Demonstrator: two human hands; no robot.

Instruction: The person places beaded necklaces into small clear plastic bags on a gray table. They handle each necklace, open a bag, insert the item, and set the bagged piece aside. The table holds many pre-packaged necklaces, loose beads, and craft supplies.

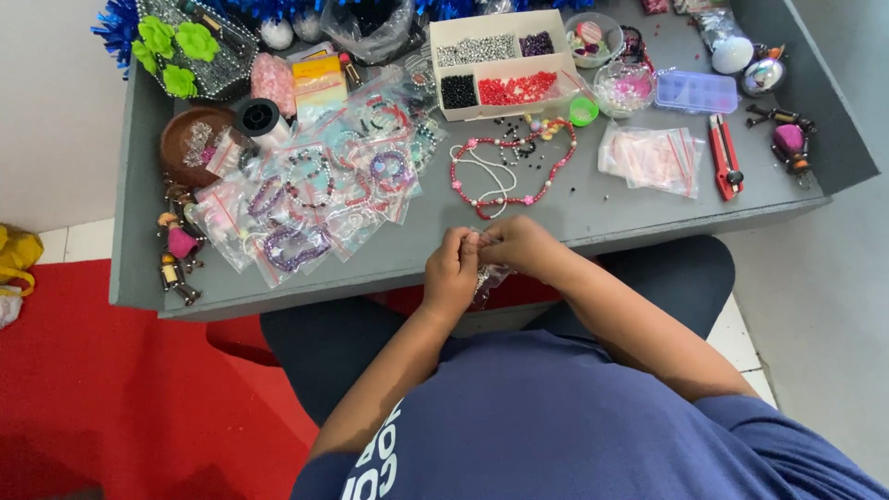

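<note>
My left hand (pixel 451 274) and my right hand (pixel 520 246) meet at the near edge of the grey table (pixel 593 208). Both pinch a small clear plastic bag (pixel 489 278) that hangs between them; what is inside it is too small to make out. Just beyond my hands lies a red and white beaded necklace (pixel 514 167) in loose loops on the table.
Several clear bags with beaded bracelets (pixel 319 190) lie at the left. A white divided box of beads (pixel 505 65) stands at the back, a stack of empty small bags (pixel 653 157) and a red cutter (pixel 725 156) at the right. A brown bowl (pixel 190 139) sits far left.
</note>
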